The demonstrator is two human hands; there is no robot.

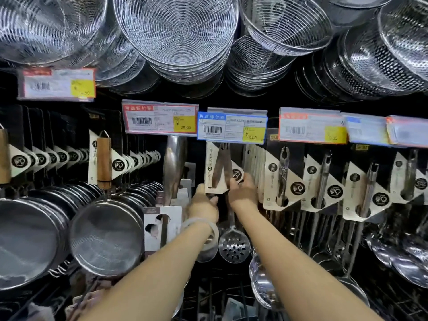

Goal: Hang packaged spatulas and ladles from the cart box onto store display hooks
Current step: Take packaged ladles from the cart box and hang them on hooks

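Observation:
A packaged ladle set [218,169] with a white card sleeve hangs under the blue price tag [231,128] in the middle of the display. Its perforated skimmer head [234,245] dangles below between my forearms. My left hand [205,203] grips the lower left edge of the card. My right hand [243,189] pinches the card's right side near the round black logo. The hook itself is hidden behind the price tag. The cart box is not in sight.
Wire strainers [178,35] hang overhead. Round sieves [104,235] fill the left hooks. More carded ladles [283,179] crowd the hooks to the right. A loose white card [162,225] hangs just left of my left wrist. A wire cart rack [222,295] lies below.

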